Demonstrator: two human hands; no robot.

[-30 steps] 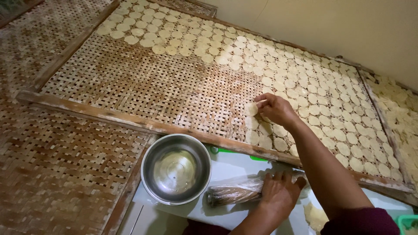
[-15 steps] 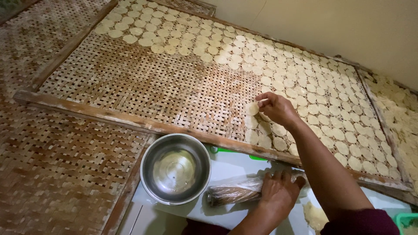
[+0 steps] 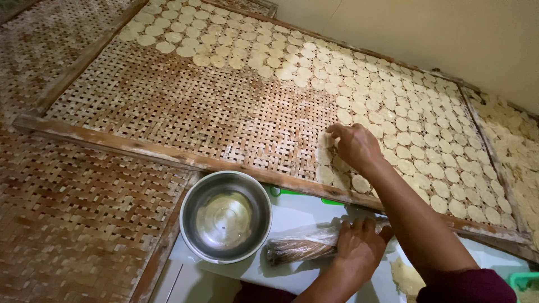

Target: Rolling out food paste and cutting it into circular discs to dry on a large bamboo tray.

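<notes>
My right hand [image 3: 355,147] reaches over the wooden frame onto a woven bamboo tray [image 3: 185,106]. Its fingertips pinch a pale round dough disc [image 3: 325,140] at the edge of the filled area. Rows of several similar discs [image 3: 404,106] cover the tray's far and right parts. My left hand [image 3: 359,247] lies lower down with its fingers curled over a brown roll wrapped in clear plastic [image 3: 297,248], which lies on a white board [image 3: 297,216].
A steel bowl [image 3: 225,216] stands left of the roll on the white board. More woven trays lie at the left [image 3: 67,224] and at the far right [image 3: 516,146], the right one holding discs. A pale wall [image 3: 426,33] rises behind, and a green object [image 3: 525,280] shows at the bottom right.
My right hand has stayed at the same spot on the tray with the disc at its fingertips. My left hand has kept its place on the roll.
</notes>
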